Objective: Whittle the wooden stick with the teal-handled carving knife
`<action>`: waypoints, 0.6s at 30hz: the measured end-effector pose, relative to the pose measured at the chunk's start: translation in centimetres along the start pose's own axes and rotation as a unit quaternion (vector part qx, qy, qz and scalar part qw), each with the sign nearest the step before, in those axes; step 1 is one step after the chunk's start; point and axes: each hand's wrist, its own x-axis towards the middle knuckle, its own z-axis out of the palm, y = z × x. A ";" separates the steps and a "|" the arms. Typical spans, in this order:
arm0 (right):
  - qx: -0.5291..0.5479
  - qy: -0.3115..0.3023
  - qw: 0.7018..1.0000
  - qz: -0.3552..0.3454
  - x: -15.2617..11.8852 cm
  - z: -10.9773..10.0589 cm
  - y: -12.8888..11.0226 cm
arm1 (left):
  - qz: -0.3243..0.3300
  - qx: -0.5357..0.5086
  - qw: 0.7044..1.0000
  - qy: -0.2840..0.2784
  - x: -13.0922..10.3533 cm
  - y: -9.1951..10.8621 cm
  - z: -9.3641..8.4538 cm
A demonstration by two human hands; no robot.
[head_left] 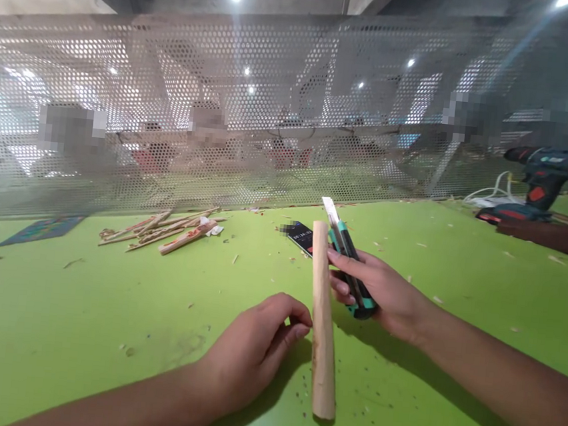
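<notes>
My right hand (374, 289) is wrapped round a green-and-black utility knife (348, 249), its blade out and pointing up and away. A peeled, pale wooden stick (321, 330) stands slanted between my hands, its thick end towards me. The thumb and fingers of my right hand meet the stick's right side near its upper part. My left hand (258, 348) is closed, with thumb and forefinger tips together at the stick's left edge. Whether those tips pinch anything is too small to tell.
A phone (300, 237) showing a timer lies behind the stick. Whittled sticks and bark strips (172, 229) are heaped at left, beside a patterned card (41, 230). A cordless drill (543, 178) stands at far right by a dark brown strip (550, 238). A perforated screen (272, 125) borders the green table (100, 349).
</notes>
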 end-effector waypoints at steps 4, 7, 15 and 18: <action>-0.010 0.001 1.000 -0.001 0.0 0.1 -0.1 | 0.013 0.025 0.999 -0.014 -0.1 0.3 -0.2; -0.031 0.019 0.999 -0.005 0.0 0.1 0.0 | 0.028 0.040 0.999 -0.013 -0.2 0.4 -0.3; -0.047 0.053 0.997 0.005 0.1 0.2 0.2 | 0.047 0.059 0.997 -0.005 -0.2 0.3 -0.2; -0.057 0.055 0.997 0.006 -0.2 0.5 0.1 | 0.070 0.067 0.995 -0.002 -0.2 0.3 -0.1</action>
